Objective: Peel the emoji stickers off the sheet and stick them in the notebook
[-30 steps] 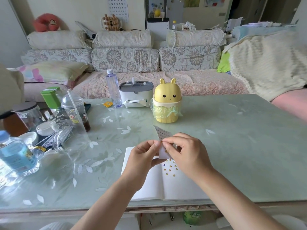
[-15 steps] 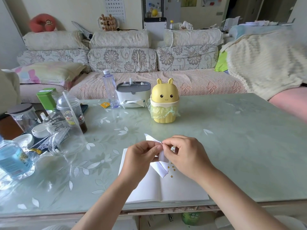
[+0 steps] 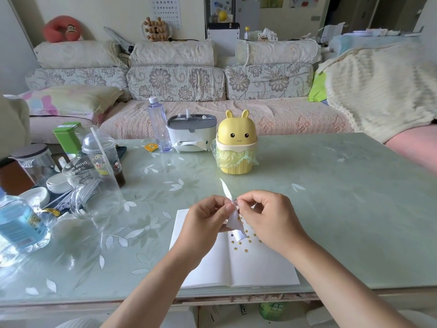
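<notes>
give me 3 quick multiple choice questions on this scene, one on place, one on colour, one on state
1. Where does the open notebook lie?
A on the floor
B on the table, at its near edge
C on a shelf

2. What colour is the bunny-eared bin?
A blue
B red
C yellow

3. How is the sticker sheet?
A flat on the notebook
B pinched by the left hand and right hand above the notebook
C inside the bin

Answers: 1 B, its pages lie spread on the glass top; 2 C, lid and body are yellow; 3 B, fingertips of both hands meet on it in the air over the pages.
</notes>
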The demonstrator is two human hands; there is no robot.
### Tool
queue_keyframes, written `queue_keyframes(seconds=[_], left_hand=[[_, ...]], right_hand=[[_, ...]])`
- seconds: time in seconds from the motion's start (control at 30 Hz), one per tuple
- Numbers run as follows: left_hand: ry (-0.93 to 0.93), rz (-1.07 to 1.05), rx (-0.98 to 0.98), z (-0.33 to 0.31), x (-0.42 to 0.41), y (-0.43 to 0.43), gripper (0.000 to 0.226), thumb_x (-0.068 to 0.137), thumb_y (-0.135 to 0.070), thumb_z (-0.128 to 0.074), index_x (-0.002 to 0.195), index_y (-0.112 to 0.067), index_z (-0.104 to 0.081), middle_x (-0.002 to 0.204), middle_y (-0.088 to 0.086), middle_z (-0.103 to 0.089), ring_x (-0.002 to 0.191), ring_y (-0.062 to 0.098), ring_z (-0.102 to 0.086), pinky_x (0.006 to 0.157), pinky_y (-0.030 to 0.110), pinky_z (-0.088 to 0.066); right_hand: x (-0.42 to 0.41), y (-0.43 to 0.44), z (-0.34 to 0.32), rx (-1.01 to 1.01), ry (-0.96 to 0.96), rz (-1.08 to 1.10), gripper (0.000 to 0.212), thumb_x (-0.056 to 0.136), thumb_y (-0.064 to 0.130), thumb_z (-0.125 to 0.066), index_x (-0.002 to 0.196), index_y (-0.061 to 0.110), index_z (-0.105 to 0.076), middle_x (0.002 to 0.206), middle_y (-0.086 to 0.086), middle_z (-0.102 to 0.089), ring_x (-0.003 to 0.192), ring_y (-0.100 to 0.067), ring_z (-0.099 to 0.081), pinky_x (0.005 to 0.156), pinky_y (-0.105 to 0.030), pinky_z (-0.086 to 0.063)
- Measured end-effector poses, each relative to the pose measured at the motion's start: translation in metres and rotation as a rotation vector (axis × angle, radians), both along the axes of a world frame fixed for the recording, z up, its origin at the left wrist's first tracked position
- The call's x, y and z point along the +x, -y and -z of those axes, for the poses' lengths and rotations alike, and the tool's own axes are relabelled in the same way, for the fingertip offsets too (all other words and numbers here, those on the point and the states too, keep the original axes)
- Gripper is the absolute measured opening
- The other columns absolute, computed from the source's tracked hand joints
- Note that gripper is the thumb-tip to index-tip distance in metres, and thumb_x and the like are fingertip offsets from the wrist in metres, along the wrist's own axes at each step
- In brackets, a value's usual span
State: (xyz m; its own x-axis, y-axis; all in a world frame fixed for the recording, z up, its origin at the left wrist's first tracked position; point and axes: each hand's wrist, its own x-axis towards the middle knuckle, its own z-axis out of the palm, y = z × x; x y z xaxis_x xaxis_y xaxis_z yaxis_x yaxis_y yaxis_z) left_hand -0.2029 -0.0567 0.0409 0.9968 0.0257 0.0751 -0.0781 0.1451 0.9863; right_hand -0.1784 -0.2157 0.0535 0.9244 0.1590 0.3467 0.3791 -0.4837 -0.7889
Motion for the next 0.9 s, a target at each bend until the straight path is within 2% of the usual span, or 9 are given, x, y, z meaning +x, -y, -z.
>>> queue_keyframes(seconds=[0.2,0.3,0.33,0.4,0.47,0.5,0.63,0.77,0.9], left_hand=[[-0.026,0.011,0.07,0.0,0.002,-0.002,0.011,0.099,-0.007,-0.059,0.09,-0.001,-0.063,0.082,0.009,-0.071,0.078,0.018,-0.071,0.073,0.031,-0.06],[-0.077,-0.091,0.124,0.004,0.005,-0.002,0.014,0.098,-0.007,-0.06,0.085,-0.005,-0.064,0.078,0.007,-0.069,0.076,0.019,-0.069,0.072,0.035,-0.062],[-0.094,-0.143,0.141,0.006,0.007,-0.003,0.014,0.097,-0.007,-0.06,0.084,-0.006,-0.064,0.078,0.006,-0.069,0.075,0.018,-0.069,0.073,0.036,-0.063],[-0.12,-0.231,0.14,0.01,0.011,-0.008,0.016,0.096,-0.007,-0.06,0.08,-0.008,-0.064,0.076,0.004,-0.069,0.075,0.017,-0.068,0.073,0.038,-0.063],[-0.133,-0.279,0.14,0.012,0.014,-0.013,0.019,0.094,-0.007,-0.06,0.076,-0.011,-0.064,0.074,0.003,-0.068,0.073,0.017,-0.067,0.075,0.04,-0.063],[-0.134,-0.291,0.143,0.012,0.015,-0.014,0.019,0.094,-0.007,-0.06,0.075,-0.012,-0.064,0.074,0.003,-0.068,0.072,0.016,-0.067,0.076,0.041,-0.063],[-0.12,-0.311,0.14,0.013,0.018,-0.014,0.02,0.093,-0.009,-0.061,0.074,-0.014,-0.064,0.075,0.005,-0.067,0.074,0.017,-0.065,0.079,0.045,-0.063],[-0.103,-0.312,0.133,0.012,0.018,-0.01,0.022,0.093,-0.01,-0.062,0.072,-0.017,-0.065,0.087,0.016,-0.072,0.078,0.02,-0.067,0.08,0.046,-0.063],[-0.1,-0.288,0.12,0.012,0.017,-0.009,0.018,0.094,-0.01,-0.061,0.077,-0.013,-0.064,0.081,0.008,-0.07,0.077,0.019,-0.067,0.078,0.043,-0.063]], right_hand=[[0.001,-0.006,-0.006,0.209,-0.175,-0.001,0.018,0.09,0.017,-0.069,0.076,0.026,-0.076,0.07,-0.001,-0.072,0.049,-0.007,-0.056,0.052,-0.021,-0.048],[0.003,-0.001,-0.003,0.236,-0.219,0.008,0.019,0.09,0.016,-0.069,0.075,0.025,-0.077,0.069,-0.001,-0.072,0.047,-0.009,-0.054,0.052,-0.02,-0.046],[0.005,0.004,0.001,0.151,-0.162,0.025,0.016,0.089,0.019,-0.07,0.076,0.026,-0.077,0.066,0.005,-0.071,0.048,-0.008,-0.054,0.053,-0.02,-0.046],[0.009,0.018,0.015,-0.2,0.062,0.07,0.01,0.084,0.027,-0.072,0.075,0.028,-0.076,0.064,0.014,-0.068,0.053,-0.005,-0.056,0.054,-0.021,-0.046],[0.013,0.031,0.033,-0.527,0.263,0.073,0.008,0.078,0.03,-0.071,0.07,0.027,-0.072,0.065,0.013,-0.066,0.055,-0.01,-0.059,0.05,-0.022,-0.046],[0.013,0.036,0.04,-0.614,0.3,0.042,0.01,0.074,0.03,-0.069,0.066,0.025,-0.069,0.063,0.01,-0.063,0.053,-0.015,-0.058,0.046,-0.023,-0.043],[0.01,0.046,0.056,-0.875,0.408,-0.111,0.016,0.059,0.017,-0.068,0.051,0.02,-0.055,0.052,0.004,-0.047,0.043,-0.018,-0.047,0.046,-0.018,-0.022],[0.007,0.047,0.062,-1.11,0.411,-0.224,0.03,0.056,0.016,-0.077,0.044,0.017,-0.05,0.047,0.004,-0.041,0.037,-0.022,-0.041,0.038,-0.02,-0.028],[0.001,0.055,0.065,-1.089,0.421,-0.302,0.039,0.071,0.024,-0.074,0.048,0.015,-0.044,0.048,0.005,-0.036,0.038,-0.024,-0.038,0.036,-0.025,-0.04]])
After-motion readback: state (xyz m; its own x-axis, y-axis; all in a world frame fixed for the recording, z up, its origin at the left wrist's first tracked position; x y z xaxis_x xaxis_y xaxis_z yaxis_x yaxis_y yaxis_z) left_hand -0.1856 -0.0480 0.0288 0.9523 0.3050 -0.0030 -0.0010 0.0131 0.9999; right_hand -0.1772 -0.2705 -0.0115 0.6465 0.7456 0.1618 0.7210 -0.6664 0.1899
